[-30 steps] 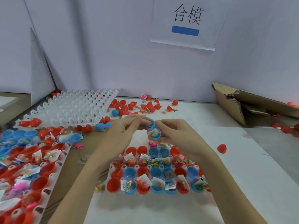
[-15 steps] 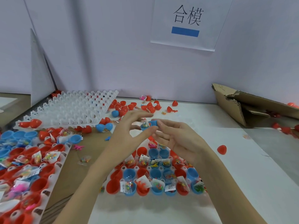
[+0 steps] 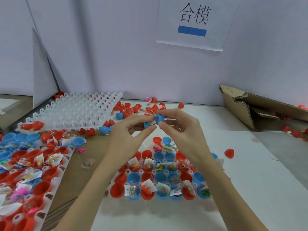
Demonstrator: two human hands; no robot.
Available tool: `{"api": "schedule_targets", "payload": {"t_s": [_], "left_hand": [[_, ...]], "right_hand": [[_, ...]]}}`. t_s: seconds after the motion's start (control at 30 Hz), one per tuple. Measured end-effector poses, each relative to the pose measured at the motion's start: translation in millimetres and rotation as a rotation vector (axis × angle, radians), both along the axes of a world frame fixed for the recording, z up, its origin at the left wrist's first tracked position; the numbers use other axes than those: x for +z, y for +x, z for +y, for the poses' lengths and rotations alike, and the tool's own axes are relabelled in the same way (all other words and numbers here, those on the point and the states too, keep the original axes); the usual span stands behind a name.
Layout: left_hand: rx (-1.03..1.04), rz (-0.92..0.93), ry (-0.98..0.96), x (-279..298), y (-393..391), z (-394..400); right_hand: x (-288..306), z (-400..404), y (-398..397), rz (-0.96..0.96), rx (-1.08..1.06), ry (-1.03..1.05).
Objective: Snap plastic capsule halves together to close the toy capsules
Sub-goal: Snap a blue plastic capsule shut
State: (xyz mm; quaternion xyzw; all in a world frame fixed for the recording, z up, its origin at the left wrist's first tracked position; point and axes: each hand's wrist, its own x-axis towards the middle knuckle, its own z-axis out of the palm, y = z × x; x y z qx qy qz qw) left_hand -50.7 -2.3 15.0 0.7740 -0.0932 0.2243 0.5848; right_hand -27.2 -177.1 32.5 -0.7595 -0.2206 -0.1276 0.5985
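two hands each grip one blue capsule half, pinched together.

White table: capsule trays, empty white tray, torn cardboard box.

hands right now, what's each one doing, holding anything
Left hand: pinching the lower blue capsule half, with a toy packet in it.
Right hand: pinching the upper blue capsule half, tilted over the lower one, not yet snapped shut.
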Motion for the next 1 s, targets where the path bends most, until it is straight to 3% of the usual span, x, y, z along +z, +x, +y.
{"api": "schedule_targets", "payload": {"t_s": [0.37, 0.47, 0.83, 1.0], "left_hand": [[0.041, -0.015, 0.023, -1.6, -1.1, -5.7], [0.004, -0.02, -0.061, -0.3, -1.1, -5.4], [-0.072, -0.105, 0.024, 0.5, -4.5, -6.1], [-0.042, -0.054, -0.107, 1.2, -1.7, -6.1]], "right_hand": [[-9.0, 5.1, 1.3, -0.275, -0.087, -0.214], [-10.5, 8.9, -0.6, -0.39, -0.117, -0.285], [-0.2, 1.3, -2.4, -0.139, -0.067, -0.082], [1.1, 2.4, -5.2, -0.169, -0.03, -0.112]]}}
